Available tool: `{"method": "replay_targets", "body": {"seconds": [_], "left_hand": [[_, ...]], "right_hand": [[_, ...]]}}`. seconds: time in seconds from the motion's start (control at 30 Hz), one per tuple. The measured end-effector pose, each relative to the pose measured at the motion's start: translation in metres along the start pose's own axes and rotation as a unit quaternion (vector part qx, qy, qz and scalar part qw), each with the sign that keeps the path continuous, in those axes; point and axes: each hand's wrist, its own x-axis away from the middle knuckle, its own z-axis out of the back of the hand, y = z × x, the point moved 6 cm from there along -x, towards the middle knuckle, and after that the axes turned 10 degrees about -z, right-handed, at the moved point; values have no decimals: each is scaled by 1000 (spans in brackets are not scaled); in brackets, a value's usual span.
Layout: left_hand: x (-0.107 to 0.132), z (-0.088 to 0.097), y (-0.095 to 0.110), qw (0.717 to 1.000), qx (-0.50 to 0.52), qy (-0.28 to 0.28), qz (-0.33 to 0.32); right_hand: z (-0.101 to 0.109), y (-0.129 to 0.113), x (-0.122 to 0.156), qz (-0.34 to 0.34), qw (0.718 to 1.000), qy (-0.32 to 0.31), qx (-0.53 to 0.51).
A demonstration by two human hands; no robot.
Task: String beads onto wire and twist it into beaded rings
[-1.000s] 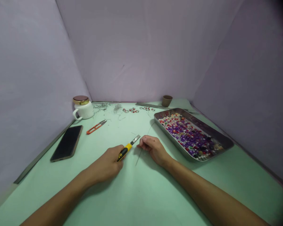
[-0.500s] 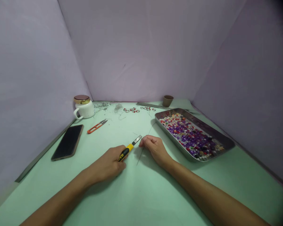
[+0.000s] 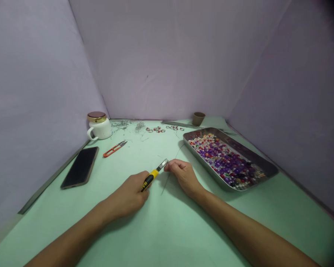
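Yellow and black, one hand tool (image 3: pixel 150 180): metal-tipped, part of its lettering visible on the handle, held in the left hand (image 3: pixel 132 191). Grip wrapped firmly round the handle; tool slants away and to the right, its tip at the right hand's fingertips. Whether the tip bites on anything cannot be told.

Thin strand (image 3: pixel 165 185), dark, wire-like: one, at mid-desk, pinched between thumb and forefinger of the right hand (image 3: pixel 183 176). Grip pressed together; one end trails toward the near side, the other runs off toward the tray.

Metal tray (image 3: pixel 247 152): one, rectangular, set at an angle to the right of the right hand. Contents: loose beads (image 3: pixel 225 163), chiefly purple, with red, white, black and some amber.

Orange-handled snips (image 3: pixel 113 150): one pair, lying beyond the left hand, blades pointing away.

Phone (image 3: pixel 80 167): one, dark screen upward, at left.

White mug (image 3: pixel 101 130): one, upright, handle to the left, bearing a gold-banded lid (image 3: pixel 97 115).

Far edge: tangled wire (image 3: pixel 140 127); red-and-clear beaded pieces (image 3: pixel 157 129) in a row; straight grey lengths (image 3: pixel 178 123), bundled; brown cup (image 3: pixel 198 118), upright behind the tray.

Desk (image 3: pixel 167 230): pale green surface, enclosed by lavender walls (image 3: pixel 167 66).
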Motion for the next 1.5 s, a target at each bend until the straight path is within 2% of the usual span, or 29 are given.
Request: {"method": "replay_targets", "body": {"seconds": [0.17,0.33,0.4,0.57,0.63,0.77,0.87,0.9,0.97,1.03,1.07,1.1,1.13,1.17,1.23,1.3,1.4,1.5], "left_hand": [[0,0,-2,998,5,47,38],[0,-4,0,999,-6,8,32],[1,-4,2,998,-35,10,46],[0,-6,8,978,-190,41,71],[-1,-6,8,981,-178,47,60],[-1,-2,1,999,-7,33,26],[1,-4,-2,984,175,-19,15],[2,-7,-2,966,253,-48,19],[3,-14,0,909,405,-96,31],[4,-18,2,852,510,-115,38],[4,-20,3,834,537,-117,41],[4,-20,3,830,544,-119,45],[4,-19,2,840,527,-117,48],[4,-18,1,866,484,-112,50],[4,-10,-2,936,339,-85,44],[4,0,-1,982,178,-45,31],[6,6,3,999,14,0,37],[7,2,8,991,-117,21,59]], "right_hand": [[1,-1,0,8,1000,9,2],[0,-1,0,15,1000,1,27],[0,0,0,16,999,4,39],[0,-1,1,19,999,12,38],[-1,-2,1,17,1000,5,25],[-5,2,1,16,999,-50,-5],[-5,8,0,28,996,-80,-24],[-5,10,-1,31,996,-84,-28],[-4,12,-1,36,995,-88,-35],[-4,13,0,36,995,-88,-33],[-3,13,0,35,995,-85,-30],[-3,13,0,32,996,-81,-26],[-3,12,0,29,996,-77,-22],[-3,12,0,25,997,-74,-18],[-4,11,0,15,997,-69,-10],[-5,10,0,5,998,-69,-3],[-7,7,1,-10,998,-68,13],[-7,4,2,-20,998,-61,21]]}}
